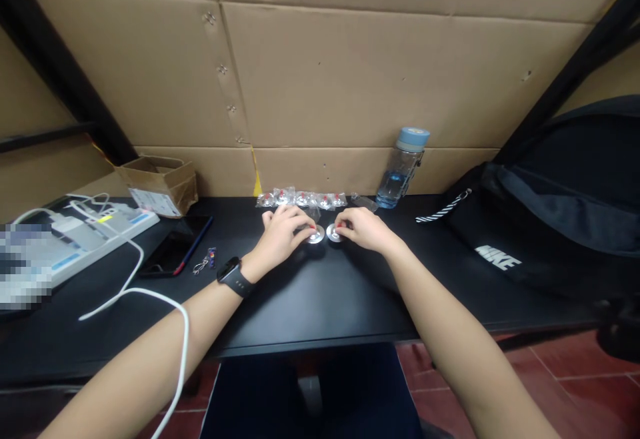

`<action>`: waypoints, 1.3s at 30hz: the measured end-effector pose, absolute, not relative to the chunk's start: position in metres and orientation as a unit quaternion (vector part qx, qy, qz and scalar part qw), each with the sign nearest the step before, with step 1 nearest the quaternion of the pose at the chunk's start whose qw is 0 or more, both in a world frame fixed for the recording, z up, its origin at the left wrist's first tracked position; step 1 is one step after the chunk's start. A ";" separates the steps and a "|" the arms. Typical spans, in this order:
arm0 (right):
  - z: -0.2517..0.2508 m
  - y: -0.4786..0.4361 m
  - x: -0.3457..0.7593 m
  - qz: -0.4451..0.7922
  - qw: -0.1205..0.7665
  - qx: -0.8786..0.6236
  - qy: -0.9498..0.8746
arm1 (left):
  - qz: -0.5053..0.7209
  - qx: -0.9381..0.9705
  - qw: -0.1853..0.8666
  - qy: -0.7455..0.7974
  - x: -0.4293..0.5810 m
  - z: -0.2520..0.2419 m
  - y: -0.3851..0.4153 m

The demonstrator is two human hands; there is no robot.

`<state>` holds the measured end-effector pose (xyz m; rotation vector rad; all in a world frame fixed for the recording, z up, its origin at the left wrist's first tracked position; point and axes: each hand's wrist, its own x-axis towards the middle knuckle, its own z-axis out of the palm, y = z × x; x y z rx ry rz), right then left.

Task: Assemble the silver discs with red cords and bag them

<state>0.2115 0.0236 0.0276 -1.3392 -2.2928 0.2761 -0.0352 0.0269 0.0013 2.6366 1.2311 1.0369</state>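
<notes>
My left hand (284, 233), with a black watch on its wrist, pinches the red knob of a small shiny silver disc (316, 235). A matching silver disc (333, 233) is held the same way by my right hand (364, 227), thumb and fingers closed on its red knob. The two discs stand side by side just above or on the black table, a narrow gap between them; whether they touch the tabletop I cannot tell. Just behind my hands lies a row of several clear plastic packets (302, 199) with similar silver and red pieces inside.
An empty-looking clear wrapper (365, 203) lies near a blue-lidded water bottle (403, 167). Leftward are a phone (176, 247), a keychain (205, 261), a cardboard box (163, 182) and a power strip (107, 239). A white cable (184, 332) crosses my left forearm. A black backpack (550, 225) sits right.
</notes>
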 end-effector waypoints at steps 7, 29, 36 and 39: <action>0.028 0.023 0.202 0.260 0.379 -0.445 -0.769 | 0.380 0.805 0.085 0.447 -0.037 0.008 0.027; 0.009 0.016 0.166 0.647 0.481 -0.341 -0.483 | 0.417 0.780 0.122 0.450 -0.030 0.002 0.026; 0.007 0.021 0.179 0.653 0.458 -0.333 -0.502 | 0.390 0.813 0.125 0.413 -0.030 0.003 0.027; 0.010 0.024 0.187 0.658 0.442 -0.338 -0.507 | 0.350 0.842 0.107 0.397 -0.029 -0.001 0.030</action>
